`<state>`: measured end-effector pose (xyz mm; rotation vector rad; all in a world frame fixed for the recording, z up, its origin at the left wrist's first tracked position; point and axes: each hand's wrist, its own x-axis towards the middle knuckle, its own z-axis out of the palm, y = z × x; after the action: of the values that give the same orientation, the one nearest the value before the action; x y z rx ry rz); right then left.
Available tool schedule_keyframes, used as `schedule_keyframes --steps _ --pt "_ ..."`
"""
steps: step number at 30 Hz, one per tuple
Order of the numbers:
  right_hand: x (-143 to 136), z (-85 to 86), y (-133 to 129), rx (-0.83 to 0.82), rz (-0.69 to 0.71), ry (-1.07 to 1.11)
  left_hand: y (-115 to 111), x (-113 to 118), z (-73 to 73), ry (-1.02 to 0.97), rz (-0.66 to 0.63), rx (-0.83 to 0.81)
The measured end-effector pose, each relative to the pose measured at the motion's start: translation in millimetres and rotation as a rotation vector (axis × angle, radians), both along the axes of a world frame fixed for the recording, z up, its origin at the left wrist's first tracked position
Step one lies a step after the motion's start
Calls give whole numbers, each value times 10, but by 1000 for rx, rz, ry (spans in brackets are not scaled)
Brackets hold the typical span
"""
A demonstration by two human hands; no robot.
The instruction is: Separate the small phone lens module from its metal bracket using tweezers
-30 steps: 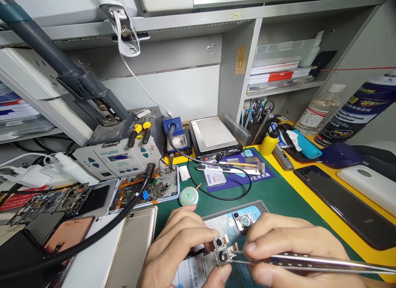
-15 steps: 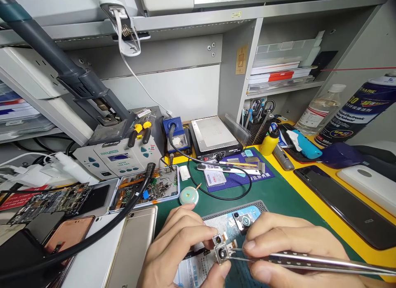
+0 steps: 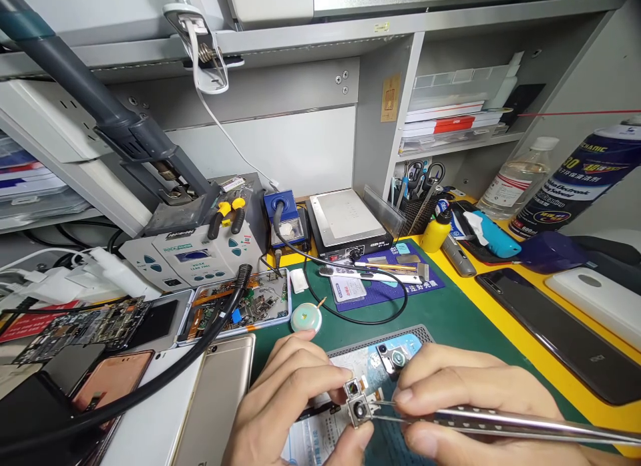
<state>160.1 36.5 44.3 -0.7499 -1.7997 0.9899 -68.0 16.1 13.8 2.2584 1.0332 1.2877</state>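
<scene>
Between the thumb and forefinger of my left hand (image 3: 295, 399) is a small dual camera module (image 3: 358, 410), held by its edges with both lenses facing up. My right hand (image 3: 465, 399) is closed around metal tweezers (image 3: 481, 422). The tweezer tips reach the right side of the module, beside the lower lens. Whether they pinch it or only touch it, I cannot tell. Under my hands lies a blue and white work pad (image 3: 320, 439), partly covered. Another camera part (image 3: 394, 359) with a round lens rests on it, just beyond my right fingers.
On the left are several phones (image 3: 218, 386), circuit boards (image 3: 85, 326) and a tray of small parts (image 3: 288, 302). A black hose (image 3: 165, 386) crosses them. A hot plate (image 3: 350, 219) stands behind the green mat (image 3: 451, 312). A dark phone (image 3: 555, 332) lies at right near a spray can (image 3: 575, 179).
</scene>
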Motion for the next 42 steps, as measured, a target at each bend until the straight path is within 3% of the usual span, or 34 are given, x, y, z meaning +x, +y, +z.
schedule_keyframes --steps 42 --pt "4 58 -12 50 3 -77 -8 -3 2 11 -32 -13"
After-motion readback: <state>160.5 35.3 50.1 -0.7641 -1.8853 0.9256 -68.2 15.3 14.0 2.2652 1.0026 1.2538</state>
